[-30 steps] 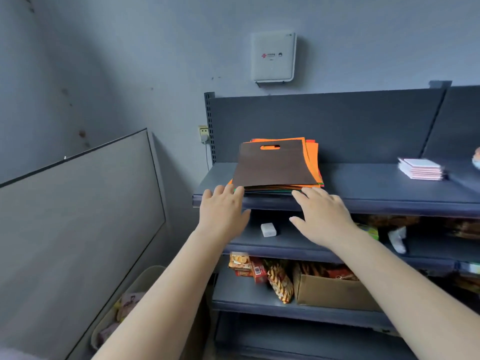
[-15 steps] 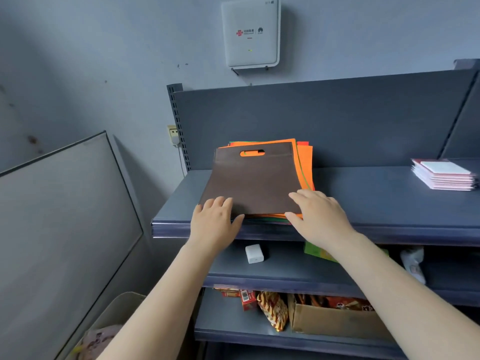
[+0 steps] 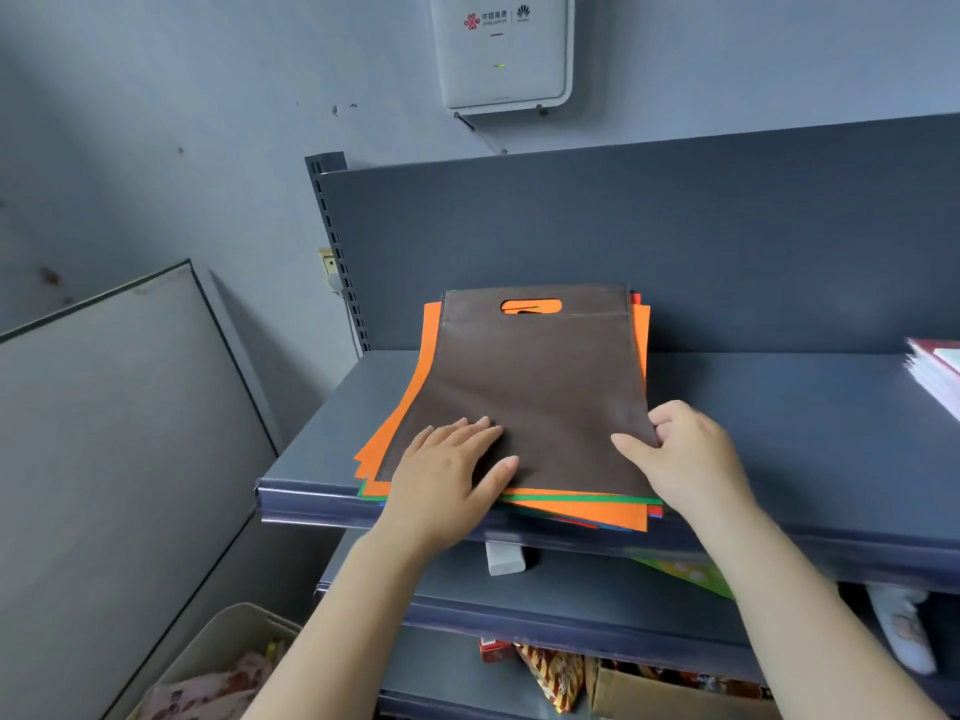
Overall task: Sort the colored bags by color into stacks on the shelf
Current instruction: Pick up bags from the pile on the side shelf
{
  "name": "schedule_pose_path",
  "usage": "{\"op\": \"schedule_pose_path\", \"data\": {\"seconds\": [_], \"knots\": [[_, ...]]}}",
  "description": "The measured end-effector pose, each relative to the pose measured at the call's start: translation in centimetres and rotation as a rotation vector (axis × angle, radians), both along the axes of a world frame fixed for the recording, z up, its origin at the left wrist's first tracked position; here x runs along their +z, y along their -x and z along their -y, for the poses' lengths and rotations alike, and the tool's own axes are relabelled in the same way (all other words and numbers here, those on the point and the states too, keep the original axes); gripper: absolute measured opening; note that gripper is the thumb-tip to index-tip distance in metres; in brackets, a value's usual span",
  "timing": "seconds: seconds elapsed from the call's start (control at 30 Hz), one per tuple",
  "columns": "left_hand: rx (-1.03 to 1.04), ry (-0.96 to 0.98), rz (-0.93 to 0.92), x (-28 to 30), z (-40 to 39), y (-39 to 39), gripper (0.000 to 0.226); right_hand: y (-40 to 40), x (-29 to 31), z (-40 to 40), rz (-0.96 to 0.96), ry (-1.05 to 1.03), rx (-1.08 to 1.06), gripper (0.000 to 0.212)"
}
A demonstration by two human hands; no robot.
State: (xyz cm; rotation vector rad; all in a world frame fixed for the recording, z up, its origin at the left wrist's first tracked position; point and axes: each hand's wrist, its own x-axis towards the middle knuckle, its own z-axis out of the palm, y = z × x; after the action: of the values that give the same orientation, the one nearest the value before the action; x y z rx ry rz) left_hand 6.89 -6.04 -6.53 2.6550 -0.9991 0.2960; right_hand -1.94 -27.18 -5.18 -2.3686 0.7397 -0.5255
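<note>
The right hand (image 3: 691,454) pinches the near right edge of the brown bag (image 3: 535,387), thumb on top and fingers curled at the side, apparently under that edge, though whether they catch only the brown sheet or the layer below as well cannot be told. The left hand (image 3: 447,478) lies flat with spread fingers on the bag's near left corner, pressing rather than gripping. The brown bag tops a mixed pile (image 3: 587,511) of orange, green, red and blue bags that sits at the left end of the top shelf (image 3: 779,439), its near edges overhanging the shelf lip slightly. Judging by this, sorting has barely started: no single-colour stack shows yet, and the brown bag is the first to come off. To do it well, the right hand should peel only the top sheet, so the left hand would do better to shift onto the exposed orange bag (image 3: 410,407) and pin the pile; thin fabric sheets likely cling and drag. The bare shelf to the right, before the pink-edged stack (image 3: 935,376) at the frame's edge, looks a fair spot for the brown stack. A white wall box (image 3: 501,49) hangs above.
</note>
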Motion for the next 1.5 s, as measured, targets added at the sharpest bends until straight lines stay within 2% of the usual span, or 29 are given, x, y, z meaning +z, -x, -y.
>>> {"op": "schedule_pose_path", "data": {"seconds": [0.2, 0.33, 0.37, 0.53, 0.77, 0.9, 1.07, 1.17, 1.27, 1.4, 1.5], "knots": [[-0.072, 0.068, -0.045, 0.4, -0.3, -1.5, 0.045, 0.3, -0.8, 0.5, 0.229, 0.026, -0.002, 0.013], [0.123, 0.162, -0.052, 0.8, -2.1, -3.5, 0.034, 1.1, -1.4, 1.4, 0.346, -0.036, -0.119, 0.002], [0.181, 0.189, -0.084, 0.8, -2.6, -4.0, 0.032, 1.3, -1.6, 1.4, 0.365, -0.071, -0.143, 0.005], [0.342, 0.425, -0.415, 0.6, -4.4, -6.0, 0.055, 1.7, -2.1, 0.5, 0.412, -0.165, -0.21, 0.014], [0.454, 0.599, -0.493, 0.8, -5.9, -7.7, 0.065, 2.7, -2.4, -1.3, 0.494, -0.322, -0.242, 0.017], [0.456, 0.633, -0.408, 1.6, -6.8, -7.6, 0.052, 3.7, -2.1, -2.3, 0.531, -0.391, -0.26, 0.021], [0.323, 0.676, -0.23, 2.7, -7.6, -4.9, 0.013, 5.0, -1.7, -3.2, 0.549, -0.434, -0.221, 0.027], [0.308, 0.789, -0.197, 3.2, -8.5, -2.5, 0.014, 5.9, -1.5, -3.5, 0.569, -0.491, -0.187, 0.03], [0.333, 0.907, -0.13, 3.1, -9.9, 0.3, 0.023, 6.7, -1.1, -3.6, 0.593, -0.635, -0.111, 0.033], [0.457, 1.074, -0.067, 2.3, -12.2, 5.6, 0.027, 8.0, -0.6, -4.5, 0.592, -0.882, 0.022, 0.037], [0.569, 1.205, -0.039, 1.1, -14.6, 10.0, 0.028, 9.1, -0.6, -6.2, 0.56, -0.956, 0.118, 0.034]]}}
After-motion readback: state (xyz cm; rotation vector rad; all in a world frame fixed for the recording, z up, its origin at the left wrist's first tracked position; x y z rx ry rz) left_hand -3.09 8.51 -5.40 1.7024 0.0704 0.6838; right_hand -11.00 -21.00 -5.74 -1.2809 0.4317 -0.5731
